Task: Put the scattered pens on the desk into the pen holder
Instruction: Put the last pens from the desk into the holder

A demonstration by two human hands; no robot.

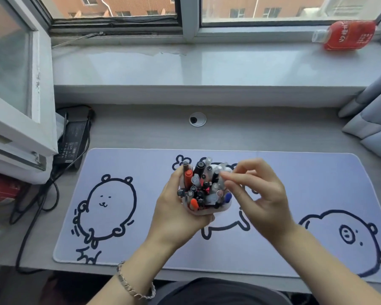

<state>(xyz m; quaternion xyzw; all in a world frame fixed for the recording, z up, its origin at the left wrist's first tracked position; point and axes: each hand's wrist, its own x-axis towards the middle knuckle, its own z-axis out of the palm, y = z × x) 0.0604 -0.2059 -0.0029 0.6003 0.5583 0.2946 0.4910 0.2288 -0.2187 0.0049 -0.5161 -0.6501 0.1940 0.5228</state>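
The task looks almost finished: no loose pen can be seen on the mat (141, 245) or on the bare desk (251, 133) around it, so nothing visible remains to collect, though the arms hide a small part of the mat near its front edge. The holder (209, 211), a pale cup, is near the middle of the mat, a little toward its back edge, and I cannot tell if it stands on the mat or is lifted. It is full of pens (201, 186), standing close together with caps up, black, red, clear and one blue at the right side. The left hand (178, 212) is closed around the holder from the left and below. The right hand (257, 199) is half open, blurred, its fingertips (226, 176) at the pen tops on the right side; whether they pinch one pen I cannot tell. I judge only settling the last pens is left
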